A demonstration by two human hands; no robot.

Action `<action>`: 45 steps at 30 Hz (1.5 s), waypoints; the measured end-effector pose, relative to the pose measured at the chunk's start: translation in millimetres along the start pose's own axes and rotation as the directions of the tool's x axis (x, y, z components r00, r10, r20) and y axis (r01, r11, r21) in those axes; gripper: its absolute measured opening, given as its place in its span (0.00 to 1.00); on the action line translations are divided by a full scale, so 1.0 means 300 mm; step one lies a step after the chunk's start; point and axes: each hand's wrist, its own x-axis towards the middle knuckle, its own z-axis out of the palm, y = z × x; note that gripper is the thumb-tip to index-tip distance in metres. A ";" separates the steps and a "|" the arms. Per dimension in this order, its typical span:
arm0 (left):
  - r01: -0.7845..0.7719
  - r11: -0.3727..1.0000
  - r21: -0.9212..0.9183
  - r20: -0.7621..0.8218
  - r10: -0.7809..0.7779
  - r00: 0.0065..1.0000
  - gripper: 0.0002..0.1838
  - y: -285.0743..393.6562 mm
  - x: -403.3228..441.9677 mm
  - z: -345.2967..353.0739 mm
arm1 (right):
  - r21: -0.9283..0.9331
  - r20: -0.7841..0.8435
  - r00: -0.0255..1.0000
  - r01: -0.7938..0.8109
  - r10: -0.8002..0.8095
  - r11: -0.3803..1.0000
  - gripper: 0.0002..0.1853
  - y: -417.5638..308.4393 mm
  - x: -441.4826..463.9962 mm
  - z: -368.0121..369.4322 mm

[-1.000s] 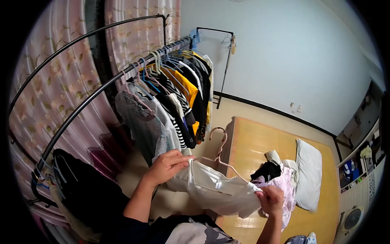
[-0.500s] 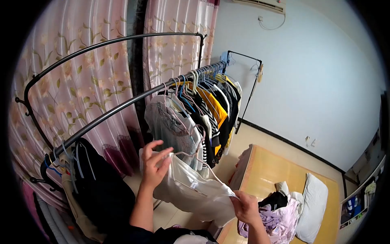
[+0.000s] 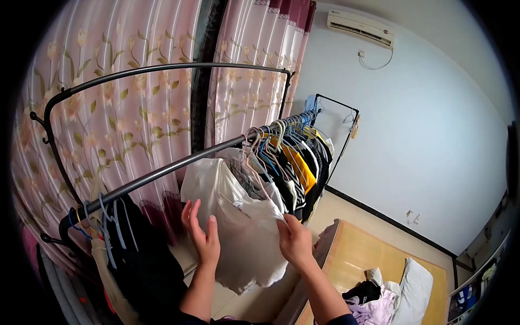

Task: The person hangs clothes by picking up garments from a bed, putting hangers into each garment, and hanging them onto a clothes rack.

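Observation:
A white top [image 3: 241, 238] hangs from the clothes rail [image 3: 173, 166], on what looks like a pale pink hanger [image 3: 250, 158] whose hook is up at the bar. My right hand [image 3: 296, 239] pinches the top's right shoulder edge between thumb and fingers. Close in front of the top's left side is my left hand [image 3: 205, 237], fingers spread and holding nothing. I cannot tell whether it touches the cloth. Right behind the white top are a grey lace garment [image 3: 241, 176] and other hung clothes.
Dark garments [image 3: 138, 254] hang at the rail's near left end. Behind the rack are floral curtains [image 3: 124, 108]. At lower right, a bed with a tan mat [image 3: 357, 249] bears a pile of clothes [image 3: 379, 303] and a pillow [image 3: 416, 287]. An air conditioner [image 3: 360, 28] is high on the wall.
The white top on its hanger has gone up and away from me to the rail. My left hand has come off the hanger and opened; my right still grips the shoulder. The view has shifted.

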 end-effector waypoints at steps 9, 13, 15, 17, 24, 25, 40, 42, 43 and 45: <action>0.049 0.999 0.015 0.098 -0.051 0.994 0.21 -0.059 -0.053 0.017 | -0.022 -0.010 1.000 0.009 -0.010 1.000 0.08 0.045 0.085 0.184; 0.063 0.998 0.024 0.217 -0.066 0.974 0.19 -0.060 -0.099 0.037 | -0.041 -0.004 1.000 0.014 -0.014 0.999 0.08 0.081 0.098 0.215; 0.094 0.996 -0.002 0.259 -0.091 0.962 0.19 -0.080 -0.132 0.052 | -0.038 -0.021 0.999 0.027 -0.028 0.999 0.08 0.100 0.102 0.232; 0.135 0.991 -0.023 0.304 -0.121 0.945 0.19 -0.067 -0.164 0.064 | -0.066 0.006 1.000 -0.005 0.006 0.998 0.08 0.115 0.096 0.234; 0.294 0.948 -0.119 0.471 -0.206 0.857 0.15 -0.075 -0.247 0.094 | -0.198 0.076 0.993 0.102 -0.088 0.975 0.11 0.159 0.042 0.134; 0.345 0.929 -0.131 0.494 -0.241 0.835 0.14 -0.069 -0.255 0.099 | -0.190 0.049 0.995 0.097 -0.090 0.977 0.12 0.153 0.017 0.098; 0.386 0.922 0.033 0.873 -0.214 0.438 0.12 -0.054 -0.513 0.210 | -0.254 -0.010 0.596 -0.778 0.803 0.574 0.08 0.453 -1.261 -0.239; 0.386 0.921 0.052 0.912 -0.201 0.358 0.12 -0.049 -0.575 0.217 | -0.232 -0.080 0.422 -0.889 0.903 0.395 0.08 0.450 -1.468 -0.254; 0.392 0.918 0.066 0.934 -0.195 0.299 0.12 -0.040 -0.606 0.219 | -0.215 -0.105 0.394 -0.905 0.913 0.366 0.08 0.442 -1.566 -0.259; 0.390 0.917 0.079 0.959 -0.177 0.221 0.12 0.005 -0.664 0.242 | -0.094 -0.166 0.214 -0.975 0.963 0.201 0.09 0.428 -1.737 -0.263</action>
